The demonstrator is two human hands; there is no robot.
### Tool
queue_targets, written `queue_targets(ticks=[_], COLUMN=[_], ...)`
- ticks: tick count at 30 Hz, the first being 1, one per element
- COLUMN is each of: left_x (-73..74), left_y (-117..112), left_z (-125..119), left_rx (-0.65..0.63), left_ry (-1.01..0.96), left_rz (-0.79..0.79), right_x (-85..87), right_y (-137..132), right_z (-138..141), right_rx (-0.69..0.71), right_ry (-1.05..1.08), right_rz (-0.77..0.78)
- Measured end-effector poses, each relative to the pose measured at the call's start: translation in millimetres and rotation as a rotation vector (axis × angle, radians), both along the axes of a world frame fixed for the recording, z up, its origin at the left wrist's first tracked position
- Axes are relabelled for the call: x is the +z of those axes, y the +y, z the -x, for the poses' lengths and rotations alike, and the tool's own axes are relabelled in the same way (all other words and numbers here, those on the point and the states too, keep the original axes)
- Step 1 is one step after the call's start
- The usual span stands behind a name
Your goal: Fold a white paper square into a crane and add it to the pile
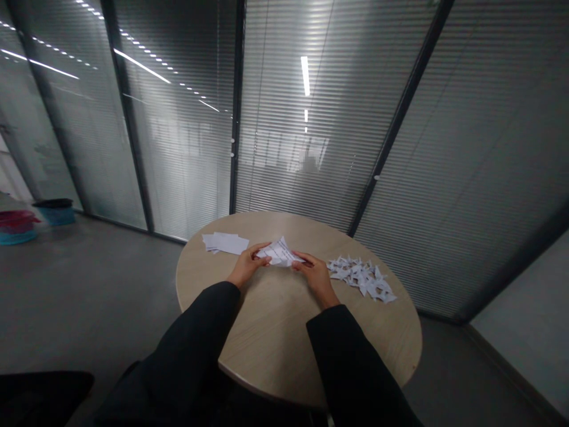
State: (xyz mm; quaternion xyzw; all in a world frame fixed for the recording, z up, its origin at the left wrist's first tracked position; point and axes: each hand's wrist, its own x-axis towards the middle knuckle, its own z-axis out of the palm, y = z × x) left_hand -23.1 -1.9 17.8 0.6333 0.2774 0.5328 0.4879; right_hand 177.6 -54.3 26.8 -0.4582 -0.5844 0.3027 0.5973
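Observation:
Both my hands hold a partly folded white sheet of paper [280, 253] with printed lines, just above a round light-wood table [275, 332]. My left hand [249, 265] pinches its left edge, fingers closed. My right hand [313, 274] pinches its right corner, fingers closed. Black sleeves cover both forearms. A small stack of flat white sheets [225, 242] lies on the table to the left of my left hand. A pile of several folded white paper figures [362, 277] lies to the right of my right hand.
Glass partitions with shut blinds stand close behind the table. On the grey floor at far left are a blue bin with a black liner [56, 211] and a red-and-blue tub [16, 227]. A dark seat edge [40, 394] shows at bottom left.

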Motion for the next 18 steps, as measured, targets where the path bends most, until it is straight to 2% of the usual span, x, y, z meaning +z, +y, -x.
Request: queue_targets(ticks=[6,12,18], left_x=[-2.5,-1.9,4.2], left_y=[0,-4,-11], left_z=[-1,-1,-3], left_rx=[0.023,0.092,-0.064], left_ry=[0.036,0.076,0.061], left_rz=[-0.011,-0.088,-0.011], right_x=[-0.1,-0.1,0.9], right_y=[-1,-2,-3], right_z=[1,1,1], right_rx=[-0.001,0.004,0.018], right_ry=[0.004,0.049,0.09], right_rz=[0.026,0.052,0.078])
